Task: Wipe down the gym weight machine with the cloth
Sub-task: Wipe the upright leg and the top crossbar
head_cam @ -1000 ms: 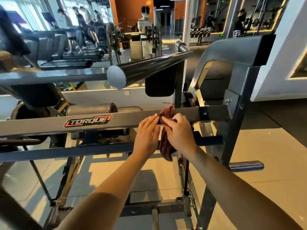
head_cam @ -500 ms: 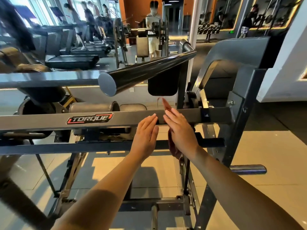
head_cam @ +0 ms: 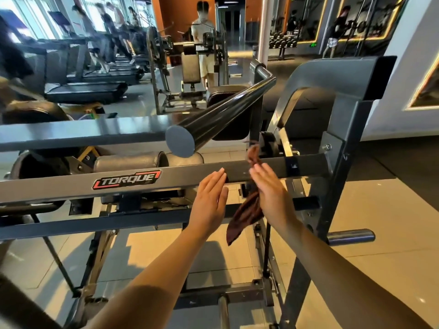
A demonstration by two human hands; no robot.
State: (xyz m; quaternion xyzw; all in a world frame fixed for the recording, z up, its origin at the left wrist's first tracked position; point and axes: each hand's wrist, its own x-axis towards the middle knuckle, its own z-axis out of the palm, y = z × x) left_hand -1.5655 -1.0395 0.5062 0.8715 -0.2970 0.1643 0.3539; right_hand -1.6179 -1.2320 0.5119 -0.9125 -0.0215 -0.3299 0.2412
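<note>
Dark reddish-brown cloth (head_cam: 243,218) was draped over the grey steel crossbar with the red-and-black TORQUE label (head_cam: 71,189), a short end poking up above the bar and the longer end hanging below it. Right hand (head_cam: 270,193) lay against the cloth at the bar's front with fingers straight and its grip not curled round anything visible. The thumb was hidden, so a pinch underneath couldn't be ruled out. Left hand (head_cam: 211,200) was just beside it, fingers straight and together, tips at the bar's lower edge, grip open and holding nothing. Glossy black round bar with a grey end cap (head_cam: 221,119) jutted out above, untouched. Step looked like wiping the crossbar's right section, or re-setting the cloth on it. Next move probably calls for the right palm to press the cloth firmly and slide it along toward the label, without letting the loose tail slip off.
</note>
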